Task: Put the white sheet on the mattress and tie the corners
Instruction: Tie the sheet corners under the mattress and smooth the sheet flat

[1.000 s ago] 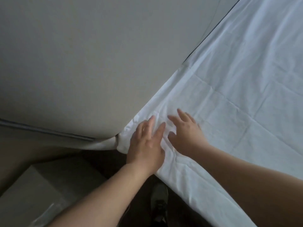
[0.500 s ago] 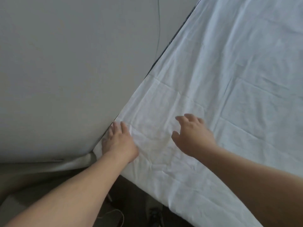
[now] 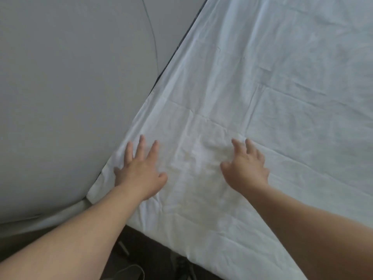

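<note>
We're pressing both hands flat on the sheet (image 3: 262, 81) covering the mattress, left hand (image 3: 141, 170) fingers spread by the wall-side corner, right hand (image 3: 245, 168) loosely open beside it.

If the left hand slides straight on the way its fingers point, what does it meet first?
The left hand lies flat on the white sheet near the corner, fingers pointing up-frame. Going straight on, it would probably cross the sheet's wall-side edge and meet the grey wall first, though depth there is unclear.
</note>
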`<state>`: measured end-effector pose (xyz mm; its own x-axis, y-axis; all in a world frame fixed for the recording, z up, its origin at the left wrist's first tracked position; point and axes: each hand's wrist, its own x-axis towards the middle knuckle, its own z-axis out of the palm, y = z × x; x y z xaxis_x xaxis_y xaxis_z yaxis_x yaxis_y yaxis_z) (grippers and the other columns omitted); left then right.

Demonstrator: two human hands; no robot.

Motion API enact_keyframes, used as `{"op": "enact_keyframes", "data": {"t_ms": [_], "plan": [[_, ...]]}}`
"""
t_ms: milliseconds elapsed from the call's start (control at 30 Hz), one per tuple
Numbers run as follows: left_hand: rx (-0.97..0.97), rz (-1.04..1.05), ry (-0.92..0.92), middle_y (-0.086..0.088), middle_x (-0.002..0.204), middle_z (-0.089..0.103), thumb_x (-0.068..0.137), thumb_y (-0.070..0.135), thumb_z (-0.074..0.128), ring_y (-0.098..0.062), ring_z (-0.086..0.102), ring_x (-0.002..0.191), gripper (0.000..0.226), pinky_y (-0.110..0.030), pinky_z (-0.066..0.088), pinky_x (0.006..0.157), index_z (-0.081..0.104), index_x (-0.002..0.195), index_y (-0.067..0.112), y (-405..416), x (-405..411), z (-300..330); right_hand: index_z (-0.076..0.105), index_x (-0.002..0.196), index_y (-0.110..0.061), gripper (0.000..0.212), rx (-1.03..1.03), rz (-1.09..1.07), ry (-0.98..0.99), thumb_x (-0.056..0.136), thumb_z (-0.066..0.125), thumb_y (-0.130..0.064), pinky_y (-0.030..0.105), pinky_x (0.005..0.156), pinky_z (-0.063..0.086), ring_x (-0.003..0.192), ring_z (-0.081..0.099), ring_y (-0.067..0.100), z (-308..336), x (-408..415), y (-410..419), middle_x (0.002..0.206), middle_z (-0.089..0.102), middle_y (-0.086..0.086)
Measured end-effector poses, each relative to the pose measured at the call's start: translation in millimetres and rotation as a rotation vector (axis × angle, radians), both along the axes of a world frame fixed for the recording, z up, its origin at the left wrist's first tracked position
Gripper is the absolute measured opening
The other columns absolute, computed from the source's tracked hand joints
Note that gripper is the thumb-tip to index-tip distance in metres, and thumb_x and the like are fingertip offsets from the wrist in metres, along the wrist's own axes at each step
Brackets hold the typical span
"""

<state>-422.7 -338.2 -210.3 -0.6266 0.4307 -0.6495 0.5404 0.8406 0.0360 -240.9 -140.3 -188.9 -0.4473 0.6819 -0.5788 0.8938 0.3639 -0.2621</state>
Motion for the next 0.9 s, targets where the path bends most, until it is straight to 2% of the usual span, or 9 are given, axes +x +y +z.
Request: {"op": "enact_keyframes", "data": {"t_ms": [67, 167, 300, 367, 500, 633, 700, 767, 900], "plan": [[-0.126, -0.072, -0.091, 0.004, 0.171, -0.019, 0.080, 0.071, 0.052, -0.038, -0.007, 0.157, 0.109, -0.058, 0.023, 0.123, -0.017, 0.159, 0.041, 3, -1, 1, 0.017, 0.152, -0.052, 0.088, -0.164, 0.187, -0.149, 0.075, 0.061, -0.051, 0.067, 0.119, 0.017, 0.155, 0.001, 0.030, -6, 15, 1, 0.168, 0.000, -0.010], [-0.173, -0.078, 0.043, -0.005, 0.159, 0.025, 0.077, 0.070, 0.056, -0.037, 0.033, 0.141, 0.098, -0.056, 0.044, 0.106, 0.019, 0.157, 0.027, 38, 6, 24, 0.042, 0.146, -0.050, 0.068, -0.268, 0.186, -0.061, 0.080, 0.057, -0.059, 0.050, 0.115, 0.035, 0.142, 0.032, 0.034, 8, 12, 34, 0.156, 0.035, 0.000], [0.010, -0.400, 0.038, 0.004, 0.163, -0.035, 0.086, 0.071, 0.058, -0.032, -0.014, 0.155, 0.105, -0.063, 0.039, 0.110, -0.014, 0.158, 0.045, 98, 64, 48, 0.034, 0.147, -0.052, 0.064, 0.002, 0.109, -0.059, 0.086, 0.054, -0.055, 0.051, 0.101, 0.046, 0.138, 0.029, 0.030, 21, 39, 77, 0.148, 0.033, -0.003], [0.033, -0.376, -0.068, 0.008, 0.160, -0.040, 0.083, 0.072, 0.063, -0.032, -0.017, 0.154, 0.108, -0.060, 0.041, 0.111, -0.015, 0.155, 0.053, 110, 96, 42, 0.024, 0.146, -0.057, 0.071, -0.012, 0.133, -0.160, 0.083, 0.057, -0.054, 0.051, 0.098, 0.047, 0.138, 0.025, 0.029, 18, 76, 78, 0.150, 0.026, -0.006], [-0.091, -0.363, -0.152, 0.005, 0.164, -0.018, 0.076, 0.064, 0.073, -0.038, -0.001, 0.148, 0.112, -0.050, 0.044, 0.111, -0.004, 0.155, 0.051, 98, 143, 26, 0.012, 0.144, -0.061, 0.084, -0.145, 0.273, -0.245, 0.077, 0.062, -0.049, 0.045, 0.100, 0.049, 0.136, 0.026, 0.031, 10, 153, 62, 0.153, 0.016, -0.009], [-0.300, -0.443, -0.160, -0.004, 0.162, -0.002, 0.078, 0.057, 0.070, -0.041, 0.024, 0.143, 0.108, -0.044, 0.046, 0.108, 0.001, 0.158, 0.039, 89, 157, 37, 0.031, 0.147, -0.052, 0.068, -0.369, 0.267, -0.314, 0.085, 0.059, -0.049, 0.038, 0.104, 0.047, 0.128, 0.049, 0.027, 25, 185, 75, 0.152, 0.027, -0.004], [-0.400, -0.406, -0.248, -0.008, 0.156, 0.032, 0.078, 0.056, 0.068, -0.032, 0.053, 0.127, 0.089, -0.036, 0.051, 0.098, 0.031, 0.153, 0.028, 102, 147, 54, 0.053, 0.143, -0.031, 0.047, -0.481, 0.235, -0.350, 0.097, 0.052, -0.042, 0.034, 0.106, 0.046, 0.126, 0.055, 0.028, 39, 189, 87, 0.147, 0.048, 0.005], [-0.452, -0.373, -0.345, -0.008, 0.124, 0.068, 0.084, 0.059, 0.065, -0.024, 0.068, 0.100, 0.062, -0.030, 0.051, 0.080, 0.064, 0.126, 0.014, 124, 140, 81, 0.063, 0.134, -0.017, 0.042, -0.445, 0.311, -0.364, 0.102, 0.046, -0.037, 0.035, 0.105, 0.047, 0.124, 0.057, 0.028, 59, 193, 101, 0.139, 0.059, 0.007], [-0.306, -0.371, -0.190, -0.002, 0.146, 0.055, 0.099, 0.051, 0.052, -0.022, 0.056, 0.128, 0.055, -0.035, 0.047, 0.101, 0.051, 0.146, 0.022, 163, 140, 126, 0.052, 0.142, -0.036, 0.045, -0.225, 0.252, -0.148, 0.098, 0.049, -0.043, 0.036, 0.104, 0.047, 0.128, 0.055, 0.021, 90, 210, 145, 0.143, 0.053, -0.005]]}}
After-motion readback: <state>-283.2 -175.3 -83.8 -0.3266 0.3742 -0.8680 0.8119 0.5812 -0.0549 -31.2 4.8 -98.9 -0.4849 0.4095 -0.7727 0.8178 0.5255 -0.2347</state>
